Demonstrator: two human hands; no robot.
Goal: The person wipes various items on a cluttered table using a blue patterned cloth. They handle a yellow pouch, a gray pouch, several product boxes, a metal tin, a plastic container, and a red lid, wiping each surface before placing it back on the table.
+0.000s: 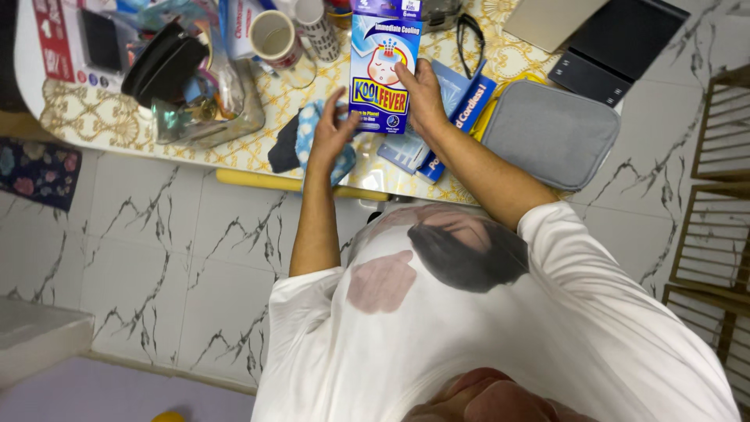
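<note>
While we look down past our white shirt, the table (234, 152) with its cream cloth patterned in gold runs across the top of the view, and we take it from the left edge. Far left lies a red and white flat packet (55, 35), then a black soft pouch (164, 66) leaning over a clear glass container (207, 109). Beside that stands a white paper cup (273, 35) with a patterned rim, lying tilted with its mouth towards us. Next comes our left hand (332, 137), its fingers (334, 101) spread and loosely curved, resting on a blue cloth with white spots (312, 125) and reaching up to the lower left corner of the blue and white cardboard box (383, 66); whether they grip that corner or only touch it we cannot tell. The box stands upright on the table, just in front of us, near the table's middle. Our right hand (422, 98) is closed on the box's right edge, thumb on the front face and the other fingers behind. Under that wrist lie flat blue packets (461, 98), and black glasses (469, 39) sit above them. Further right rests a grey fabric zip case (551, 133), then a black flat device (617, 47) overhanging the white marble floor (141, 258).
</note>
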